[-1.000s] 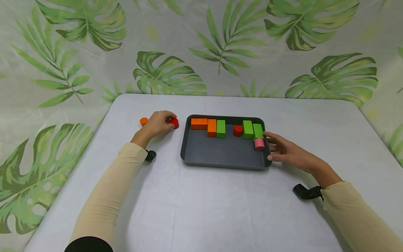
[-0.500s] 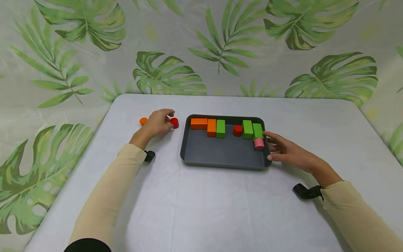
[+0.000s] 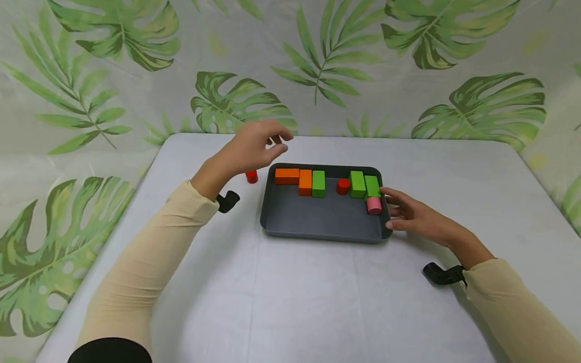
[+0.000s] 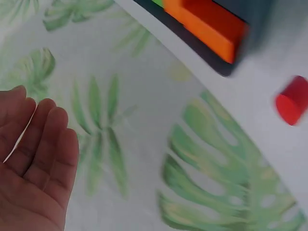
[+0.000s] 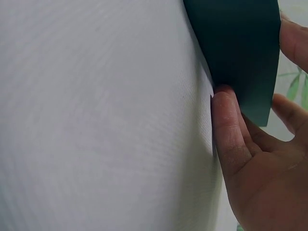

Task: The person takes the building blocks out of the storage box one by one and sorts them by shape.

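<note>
My left hand (image 3: 256,146) is raised in the air near the back left corner of a dark grey tray (image 3: 317,222), holding nothing. Its fingers are loosely bent in the head view, and the left wrist view shows the bare palm (image 4: 29,192). Below and left of it a red cylinder (image 3: 251,177) stands on the table, partly covered by the hand. My right hand (image 3: 422,219) rests against the tray's right wall, fingertips and thumb touching it from outside. Inside the tray are orange blocks (image 3: 287,176), green blocks (image 3: 357,184), a second red cylinder (image 3: 343,186) and a pink cylinder (image 3: 374,205).
The blocks are grouped along the tray's back wall, and the pink cylinder lies in front of the right-hand green block. A white cloth (image 3: 308,297) covers the table. Behind it hangs a leaf-patterned curtain (image 3: 345,75).
My left hand has left the red cylinder, rising and moving right and back. The red cylinder stays on the table. The orange cylinder at left is now hidden. My right hand stays put.
</note>
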`<state>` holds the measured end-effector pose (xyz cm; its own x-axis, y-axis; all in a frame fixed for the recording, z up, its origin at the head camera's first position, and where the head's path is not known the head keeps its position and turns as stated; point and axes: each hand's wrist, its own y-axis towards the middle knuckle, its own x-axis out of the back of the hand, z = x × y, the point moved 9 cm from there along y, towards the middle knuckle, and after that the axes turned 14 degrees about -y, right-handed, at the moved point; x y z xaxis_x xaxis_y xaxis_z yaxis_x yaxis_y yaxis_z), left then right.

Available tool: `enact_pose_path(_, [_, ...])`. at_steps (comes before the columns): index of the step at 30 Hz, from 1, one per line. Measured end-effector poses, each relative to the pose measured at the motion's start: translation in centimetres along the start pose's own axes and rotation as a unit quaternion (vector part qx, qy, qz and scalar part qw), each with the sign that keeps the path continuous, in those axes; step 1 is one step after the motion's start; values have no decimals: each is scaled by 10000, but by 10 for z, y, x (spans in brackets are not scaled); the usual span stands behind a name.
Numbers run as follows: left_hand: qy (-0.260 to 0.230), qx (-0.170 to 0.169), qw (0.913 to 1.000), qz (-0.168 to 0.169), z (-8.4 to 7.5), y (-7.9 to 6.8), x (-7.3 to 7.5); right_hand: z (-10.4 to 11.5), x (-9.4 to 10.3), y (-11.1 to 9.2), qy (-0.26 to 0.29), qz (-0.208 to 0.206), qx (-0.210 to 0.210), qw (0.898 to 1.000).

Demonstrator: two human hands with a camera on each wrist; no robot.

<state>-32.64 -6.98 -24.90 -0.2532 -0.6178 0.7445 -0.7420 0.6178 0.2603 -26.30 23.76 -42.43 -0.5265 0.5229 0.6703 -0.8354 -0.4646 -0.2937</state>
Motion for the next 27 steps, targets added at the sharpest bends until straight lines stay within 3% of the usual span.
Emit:
enact_pose_path(5, [243,-543,9966,574,-39,20,-24,-2,1,-1,-8,-15,4,10000])
enact_pose_path(9, [339,-746,9918,982,-56,32,-50,-2,2,-1,5,-35,-19,10000])
enact_pose_path(14, [374,-841,9856,1418,-62,43,-84,-2,2,0,38,-25,-19,10000])
enact_pose_path(20, [314,-829,9827,1627,-65,52,-111,-1,2,-1,12,-18,5,10000])
enact_pose_path(27, [1091,-822,9722,1902,-56,59,-146,0,1,-1,27,6,-26,10000])
